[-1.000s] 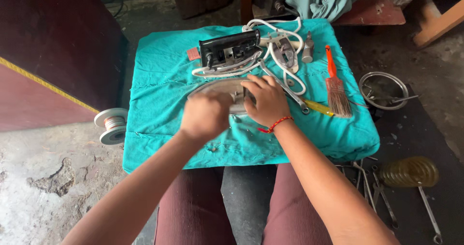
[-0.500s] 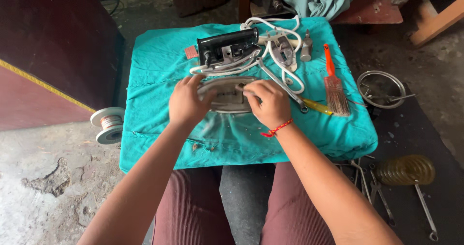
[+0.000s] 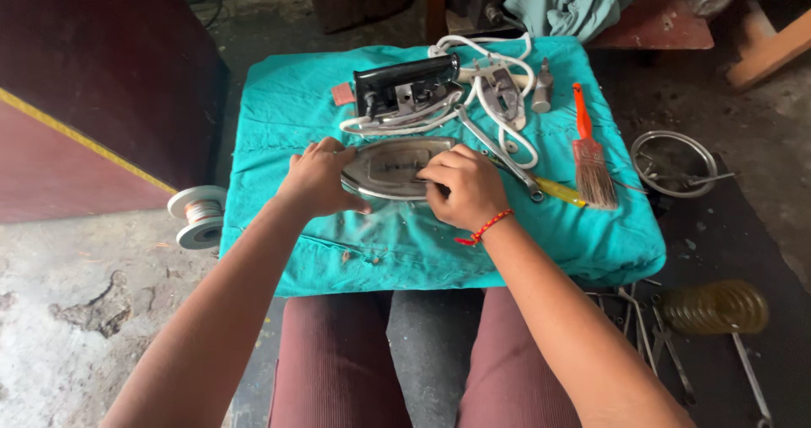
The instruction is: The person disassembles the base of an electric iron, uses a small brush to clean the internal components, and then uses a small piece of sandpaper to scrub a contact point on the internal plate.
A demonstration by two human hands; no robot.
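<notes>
A metal iron soleplate (image 3: pixel 395 168) lies flat near the middle of a teal cloth (image 3: pixel 287 107) spread over a low work surface, pointed end to the left. The left hand (image 3: pixel 317 177) rests on that pointed end, fingers bent loosely over the edge; the right hand (image 3: pixel 465 187), a red thread bracelet (image 3: pixel 483 228) at its wrist, presses curled fingertips onto the plate's right half. Whether either hand actually grips the plate cannot be told.

Just beyond the plate sits a black iron housing (image 3: pixel 407 92) with a white cord (image 3: pixel 498 107) looped around it and a small grey part beside it. To the right lie a wrench (image 3: pixel 500 152), a yellow-handled screwdriver (image 3: pixel 561 191) and a red-handled paintbrush (image 3: pixel 589 151), all on the cloth.

The floor is rough, stained concrete. A spool of wire (image 3: pixel 199 215) stands at the cloth's left edge, near a dark red panel with a yellow stripe (image 3: pixel 76 132). On the right, a round metal ring (image 3: pixel 673 163) and a coil of yellowish wire (image 3: pixel 715 306) lie on a dark mat, well apart from the hands. Bundled pale-green fabric (image 3: pixel 574 1) sits at the far edge
</notes>
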